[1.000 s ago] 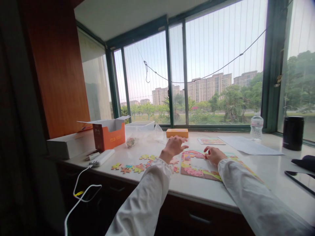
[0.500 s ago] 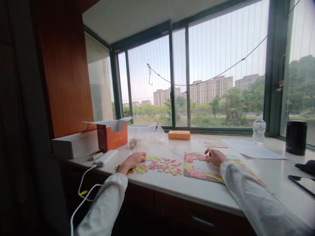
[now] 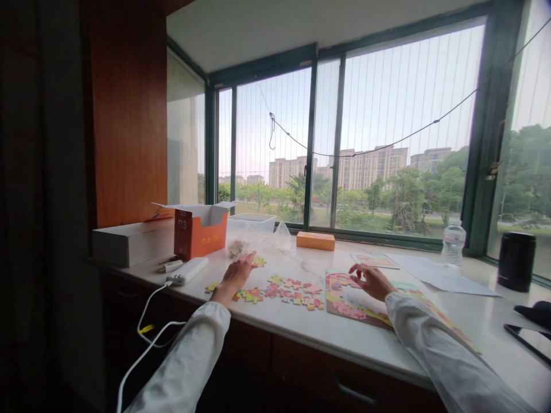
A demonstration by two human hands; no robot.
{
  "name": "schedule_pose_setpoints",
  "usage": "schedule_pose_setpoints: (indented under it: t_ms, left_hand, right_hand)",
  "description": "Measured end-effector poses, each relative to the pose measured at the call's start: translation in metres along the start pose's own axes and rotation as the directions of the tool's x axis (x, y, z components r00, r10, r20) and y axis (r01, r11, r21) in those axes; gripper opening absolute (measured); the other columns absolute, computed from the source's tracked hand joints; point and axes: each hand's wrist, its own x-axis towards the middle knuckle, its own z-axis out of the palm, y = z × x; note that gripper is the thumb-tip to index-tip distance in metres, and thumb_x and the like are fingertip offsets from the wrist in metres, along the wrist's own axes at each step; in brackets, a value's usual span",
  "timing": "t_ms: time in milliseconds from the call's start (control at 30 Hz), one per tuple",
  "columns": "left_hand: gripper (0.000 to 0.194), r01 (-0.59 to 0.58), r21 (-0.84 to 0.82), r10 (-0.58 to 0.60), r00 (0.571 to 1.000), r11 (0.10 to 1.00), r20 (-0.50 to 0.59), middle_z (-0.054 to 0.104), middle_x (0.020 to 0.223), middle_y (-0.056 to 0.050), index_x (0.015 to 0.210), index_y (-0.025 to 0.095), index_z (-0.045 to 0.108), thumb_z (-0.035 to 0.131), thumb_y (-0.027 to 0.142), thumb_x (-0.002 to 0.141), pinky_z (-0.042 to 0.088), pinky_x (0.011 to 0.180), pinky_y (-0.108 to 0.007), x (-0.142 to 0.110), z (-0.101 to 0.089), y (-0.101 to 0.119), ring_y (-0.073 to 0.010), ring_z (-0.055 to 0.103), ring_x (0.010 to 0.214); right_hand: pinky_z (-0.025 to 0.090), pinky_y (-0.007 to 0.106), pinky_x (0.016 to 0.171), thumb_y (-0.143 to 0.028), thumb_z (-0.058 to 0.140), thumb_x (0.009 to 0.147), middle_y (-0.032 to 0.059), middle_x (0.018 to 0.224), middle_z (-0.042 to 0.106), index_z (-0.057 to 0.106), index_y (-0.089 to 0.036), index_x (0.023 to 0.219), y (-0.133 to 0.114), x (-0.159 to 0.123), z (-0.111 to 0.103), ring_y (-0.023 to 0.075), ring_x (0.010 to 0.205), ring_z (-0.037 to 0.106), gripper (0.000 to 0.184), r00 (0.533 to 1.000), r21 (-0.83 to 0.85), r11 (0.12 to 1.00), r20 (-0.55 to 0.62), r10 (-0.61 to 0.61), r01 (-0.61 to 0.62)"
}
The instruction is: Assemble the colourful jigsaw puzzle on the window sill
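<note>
My left hand [image 3: 236, 276] reaches flat over the table with its fingers stretched out. The fingertips rest at a yellow-green puzzle piece [image 3: 260, 261], which lies behind the other pieces. Several loose puzzle pieces [image 3: 297, 291], pink, yellow and orange, lie spread to the right of that hand, some partly hidden by it. My right hand [image 3: 375, 282] hovers over the partly filled puzzle board [image 3: 344, 310], fingers bent and apart, with nothing visible in them. The board's right part is hidden under the hand and sleeve.
Behind the pieces stand an orange box [image 3: 202, 234], a clear plastic bin [image 3: 252, 225] and a small yellow-orange box [image 3: 315, 241]. A white power strip [image 3: 189, 271] lies at left. Paper [image 3: 439, 274], a bottle [image 3: 453, 245], a black cylinder [image 3: 516, 261] and a phone [image 3: 529, 341] are at right.
My left hand has moved away from me, and a yellow-green piece now lies at its fingertips, apart from the others. My right hand has shifted slightly left over the board. The view has tilted.
</note>
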Motion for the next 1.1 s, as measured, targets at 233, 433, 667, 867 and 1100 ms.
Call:
schedule_pose_setpoints:
  t_ms: [233, 433, 667, 867, 1100]
  left_hand:
    - [0.046, -0.116, 0.017, 0.117, 0.993, 0.993, -0.011, 0.064, 0.122, -0.014, 0.14, 0.018, 0.042, 0.051, 0.026, 0.096, 0.05, 0.083, -0.027, 0.028, 0.011, 0.1, -0.0215, 0.066, 0.106]
    - [0.036, -0.299, -0.031, 0.301, 0.951, 0.954, 0.068, 0.068, 0.107, -0.015, 0.123, 0.014, 0.052, 0.05, 0.038, 0.097, 0.052, 0.081, -0.029, 0.074, 0.031, 0.244, -0.0227, 0.068, 0.098]
    - [0.046, -0.458, -0.084, 0.464, 0.883, 0.885, 0.073, 0.063, 0.112, -0.019, 0.126, 0.011, 0.049, 0.059, 0.039, 0.091, 0.053, 0.085, -0.032, 0.093, 0.083, 0.336, -0.0249, 0.066, 0.103]
    - [0.047, -0.517, -0.153, 0.529, 0.847, 0.842, 0.048, 0.061, 0.118, -0.019, 0.137, 0.013, 0.043, 0.054, 0.031, 0.095, 0.051, 0.09, -0.033, 0.09, 0.105, 0.33, -0.0262, 0.064, 0.109]
    - [0.042, -0.51, -0.255, 0.536, 0.843, 0.822, 0.041, 0.063, 0.123, -0.016, 0.132, 0.016, 0.049, 0.052, 0.035, 0.095, 0.05, 0.091, -0.032, 0.089, 0.105, 0.331, -0.0256, 0.063, 0.111]
  right_hand:
    - [0.042, 0.032, 0.081, -0.05, 0.046, 0.092, 0.001, 0.083, 0.069, 0.067, -0.026, 0.099, -0.002, -0.002, -0.008, 0.0171, 0.077, 0.063, 0.033, 0.995, -0.03, 0.995, 0.013, -0.096, 0.096]
    - [0.042, 0.03, 0.078, -0.052, 0.033, 0.098, 0.0047, 0.087, 0.071, 0.067, -0.024, 0.098, 0.042, -0.012, -0.031, 0.0202, 0.085, 0.066, 0.044, 0.979, -0.105, 0.982, -0.147, 0.138, -0.154]
    - [0.042, 0.028, 0.077, -0.044, 0.026, 0.102, 0.0047, 0.081, 0.072, 0.068, -0.021, 0.098, 0.083, -0.019, -0.047, 0.0182, 0.081, 0.068, 0.048, 0.929, -0.082, 0.926, -0.07, 0.362, -0.367]
    - [0.043, 0.022, 0.063, -0.05, 0.05, 0.092, 0.0003, 0.08, 0.074, 0.07, -0.021, 0.096, 0.082, -0.013, -0.042, 0.0137, 0.07, 0.065, 0.035, 0.91, 0.125, 0.902, 0.025, 0.414, -0.414]
    - [0.044, 0.021, 0.059, -0.051, 0.063, 0.084, 0.003, 0.081, 0.075, 0.071, -0.018, 0.102, 0.088, -0.013, -0.037, 0.0125, 0.065, 0.063, 0.039, 0.885, 0.311, 0.832, 0.079, 0.459, -0.46]
